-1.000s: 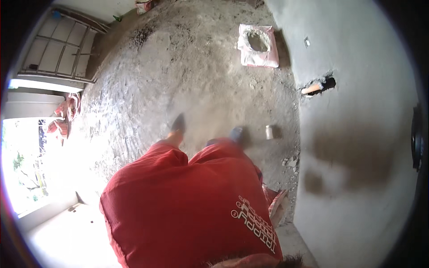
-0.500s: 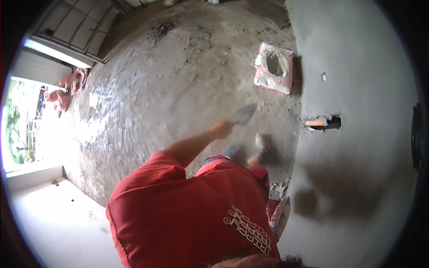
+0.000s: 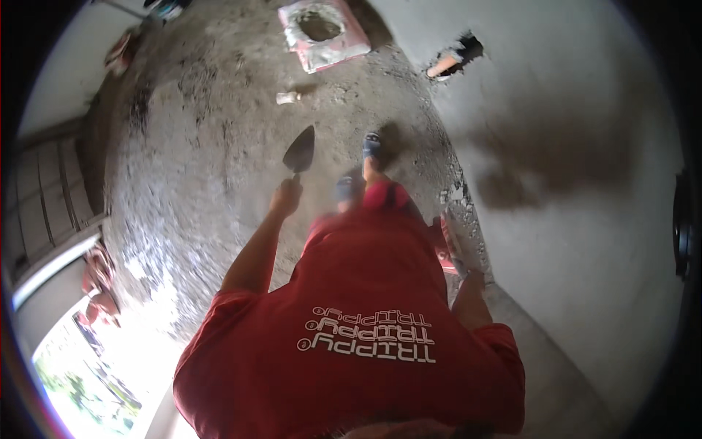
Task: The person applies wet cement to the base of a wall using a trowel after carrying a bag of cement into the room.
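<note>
My left hand (image 3: 287, 194) is closed round the handle of a pointed steel trowel (image 3: 300, 150), its blade over the rough grey floor. My right hand (image 3: 472, 280) is low by my right side, in front of a red and white sack (image 3: 450, 244) near the wall; its fingers are too unclear to tell whether they hold anything. Beyond the trowel, a small pale cylindrical object (image 3: 288, 97) lies on the floor. My sandalled feet (image 3: 371, 148) are to the right of the blade.
A pink and white bag (image 3: 344, 40), torn open with grey material inside, lies ahead. The grey wall (image 3: 563, 256) on my right has a ragged hole with an orange pipe (image 3: 442, 66). At left are a metal frame (image 3: 51, 190), crumpled red sacks (image 3: 99, 282) and a bright opening (image 3: 84, 377).
The trowel in my left hand has come into view since a second ago and now points straight ahead. The view has turned, and my right forearm now shows beside my body.
</note>
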Motion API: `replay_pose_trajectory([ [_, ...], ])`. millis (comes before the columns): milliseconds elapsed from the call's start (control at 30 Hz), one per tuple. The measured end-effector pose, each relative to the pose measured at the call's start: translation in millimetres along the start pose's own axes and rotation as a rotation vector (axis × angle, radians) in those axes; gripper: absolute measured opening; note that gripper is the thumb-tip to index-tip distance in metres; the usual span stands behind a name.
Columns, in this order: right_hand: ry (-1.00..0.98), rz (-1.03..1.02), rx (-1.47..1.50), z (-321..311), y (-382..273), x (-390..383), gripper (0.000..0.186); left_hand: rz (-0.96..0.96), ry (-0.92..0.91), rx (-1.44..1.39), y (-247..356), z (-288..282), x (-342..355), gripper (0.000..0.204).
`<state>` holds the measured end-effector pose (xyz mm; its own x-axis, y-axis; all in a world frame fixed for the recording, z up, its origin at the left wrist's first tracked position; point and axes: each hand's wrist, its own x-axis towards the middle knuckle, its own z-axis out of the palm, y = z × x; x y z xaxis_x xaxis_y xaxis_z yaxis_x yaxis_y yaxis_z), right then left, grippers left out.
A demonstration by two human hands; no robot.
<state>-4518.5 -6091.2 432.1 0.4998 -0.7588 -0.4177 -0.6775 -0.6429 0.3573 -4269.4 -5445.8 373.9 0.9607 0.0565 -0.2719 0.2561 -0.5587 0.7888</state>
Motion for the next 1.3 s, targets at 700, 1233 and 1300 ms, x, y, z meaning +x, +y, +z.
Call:
replay_pose_trajectory([
  [700, -0.109, 0.690, 0.284, 75.0, -153.3, 148.6, 0.049, 0.219, -0.635, 0.916, 231.2, 98.4, 489.8, 0.029],
  [1233, 0.478, 0.813, 1.538, 38.3, -452.1, 261.9, 0.036, 0.504, -0.413, 0.895, 14.8, 374.9, 878.3, 0.041],
  [1300, 0.478, 0.896, 1.972, 7.9, -440.7, 285.0, 0.038, 0.456, -0.402, 0.997, 23.1, 415.0, 941.1, 0.040],
])
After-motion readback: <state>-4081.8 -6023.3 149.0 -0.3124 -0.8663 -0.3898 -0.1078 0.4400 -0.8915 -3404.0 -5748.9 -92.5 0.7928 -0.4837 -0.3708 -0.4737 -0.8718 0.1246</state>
